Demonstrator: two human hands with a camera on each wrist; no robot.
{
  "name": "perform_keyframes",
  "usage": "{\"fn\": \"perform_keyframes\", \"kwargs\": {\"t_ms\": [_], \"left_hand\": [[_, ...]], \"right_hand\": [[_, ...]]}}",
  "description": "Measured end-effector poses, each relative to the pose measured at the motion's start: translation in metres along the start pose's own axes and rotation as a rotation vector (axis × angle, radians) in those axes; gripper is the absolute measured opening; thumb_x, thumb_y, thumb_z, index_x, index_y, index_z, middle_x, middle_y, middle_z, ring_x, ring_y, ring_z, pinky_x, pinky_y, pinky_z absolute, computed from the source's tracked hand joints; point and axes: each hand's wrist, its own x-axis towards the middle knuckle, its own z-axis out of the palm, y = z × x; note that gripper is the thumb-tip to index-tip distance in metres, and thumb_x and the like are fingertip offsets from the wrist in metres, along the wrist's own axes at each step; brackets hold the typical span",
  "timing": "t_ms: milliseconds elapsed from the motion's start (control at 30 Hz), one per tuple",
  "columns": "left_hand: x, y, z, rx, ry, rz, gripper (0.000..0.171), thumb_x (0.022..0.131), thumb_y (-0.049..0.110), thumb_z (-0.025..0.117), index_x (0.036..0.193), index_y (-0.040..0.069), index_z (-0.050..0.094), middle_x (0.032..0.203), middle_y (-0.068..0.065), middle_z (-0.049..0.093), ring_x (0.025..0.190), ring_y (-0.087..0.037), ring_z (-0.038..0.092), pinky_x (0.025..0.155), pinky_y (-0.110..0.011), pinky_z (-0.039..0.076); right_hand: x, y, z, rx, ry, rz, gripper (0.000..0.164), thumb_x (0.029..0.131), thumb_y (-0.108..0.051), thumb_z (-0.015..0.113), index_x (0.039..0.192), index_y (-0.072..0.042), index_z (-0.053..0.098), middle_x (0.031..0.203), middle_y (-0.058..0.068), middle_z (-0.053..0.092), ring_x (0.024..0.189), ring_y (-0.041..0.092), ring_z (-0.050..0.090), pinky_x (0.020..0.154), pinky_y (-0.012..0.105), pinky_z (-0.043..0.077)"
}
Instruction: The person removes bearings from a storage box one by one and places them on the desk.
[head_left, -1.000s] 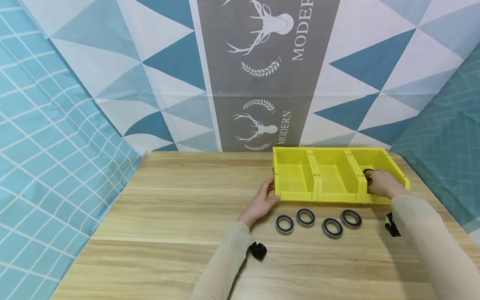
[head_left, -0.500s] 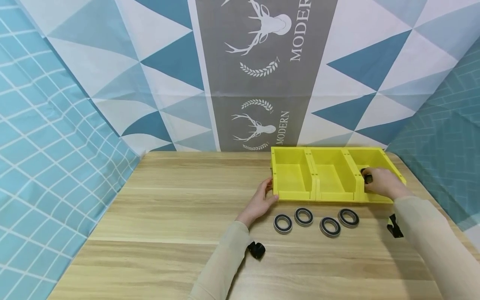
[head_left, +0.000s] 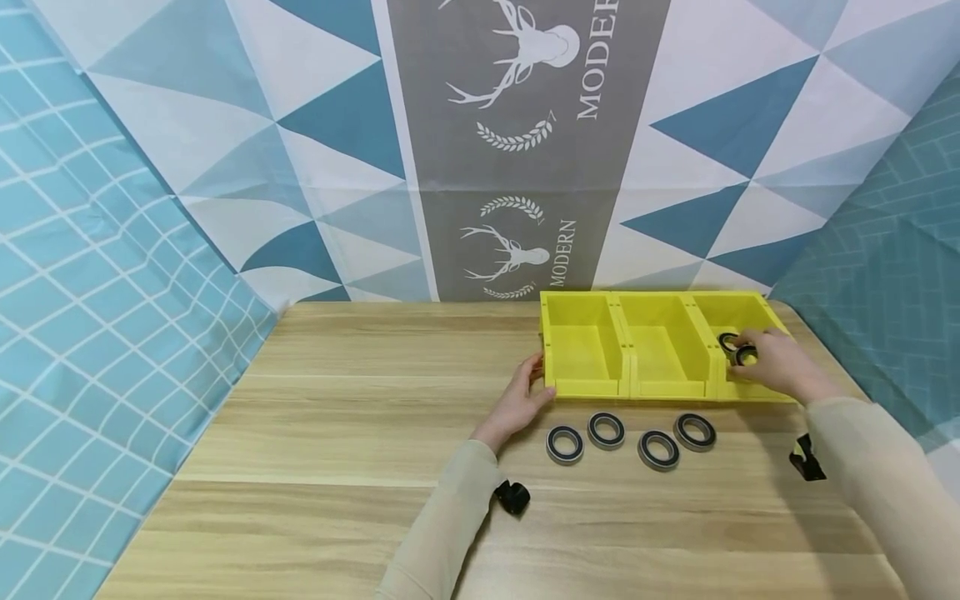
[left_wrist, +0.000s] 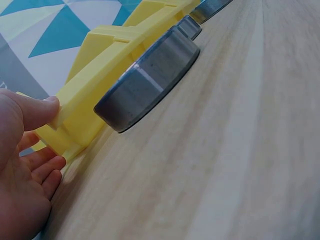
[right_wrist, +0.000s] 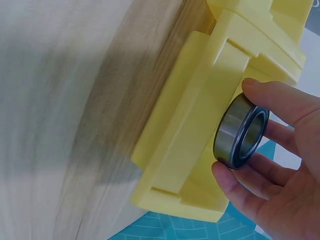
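A yellow three-compartment bin [head_left: 588,389] stands at the back right of the table. My left hand [head_left: 516,402] grips its left front corner, thumb on the front lip and fingers along the side wall, as the left wrist view shows. My right hand [head_left: 787,367] is at the bin's right compartment. Thumb and fingertips pinch a ball bearing [right_wrist: 231,127], tilted on edge just inside the front lip. Another bearing [head_left: 722,342] is inside that compartment, partly covered by the held one and the fingers.
Several bearings lie flat in front of the bin, among them a leftmost bearing [head_left: 551,447] and a rightmost bearing [head_left: 680,432]. The wooden table [head_left: 337,433] extends to the left. Patterned cloth [head_left: 517,167] hangs behind it. Each wrist carries a black strap piece [head_left: 513,498].
My right hand has shifted slightly to the right with its bearing, and a second bearing now shows in the right compartment. My left hand keeps its place on the bin corner.
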Motion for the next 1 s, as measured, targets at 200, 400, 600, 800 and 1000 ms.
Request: {"fn": "perform_keyframes", "kwargs": {"t_ms": [200,400,600,800,1000], "left_hand": [[0.002,0.001,-0.001,0.003,0.009,0.005,0.065,0.09,0.015,0.054,0.144,0.007,0.018,0.143,-0.012,0.03,0.13,-0.024,0.034,0.112,-0.037,0.021],[0.002,0.0,-0.001,0.002,0.0,0.007,0.066,0.091,0.015,0.054,0.144,0.007,0.017,0.144,-0.012,0.03,0.13,-0.024,0.034,0.112,-0.037,0.021],[0.001,0.0,-0.001,-0.01,0.005,-0.001,0.065,0.09,0.015,0.054,0.144,0.007,0.018,0.144,-0.012,0.03,0.13,-0.024,0.033,0.112,-0.038,0.021],[-0.001,0.001,0.0,-0.004,0.001,-0.022,0.066,0.09,0.017,0.054,0.145,0.008,0.016,0.144,-0.011,0.03,0.131,-0.023,0.033,0.112,-0.038,0.021],[-0.001,0.0,0.001,-0.002,0.007,-0.018,0.066,0.09,0.017,0.054,0.144,0.009,0.017,0.144,-0.011,0.031,0.131,-0.024,0.033,0.112,-0.039,0.021]], "right_hand": [[-0.007,-0.003,-0.001,0.005,0.027,-0.001,0.054,0.077,-0.027,0.068,0.111,0.011,0.051,0.104,0.034,0.05,0.092,0.048,0.047,0.075,0.058,0.042],[-0.017,-0.006,0.002,0.012,0.056,-0.014,0.05,0.075,-0.027,0.07,0.106,0.008,0.052,0.097,0.031,0.047,0.081,0.04,0.051,0.066,0.051,0.044],[-0.025,-0.012,0.008,0.016,0.057,-0.003,0.052,0.073,-0.03,0.071,0.105,0.007,0.053,0.096,0.031,0.046,0.08,0.039,0.05,0.065,0.05,0.044],[-0.036,-0.016,0.017,0.014,0.064,-0.008,0.049,0.07,-0.031,0.074,0.1,0.001,0.053,0.091,0.026,0.048,0.075,0.032,0.049,0.062,0.044,0.044],[-0.043,-0.016,0.021,0.004,0.063,-0.045,0.049,0.066,-0.035,0.078,0.094,-0.002,0.055,0.088,0.023,0.05,0.073,0.028,0.048,0.059,0.039,0.042]]}}
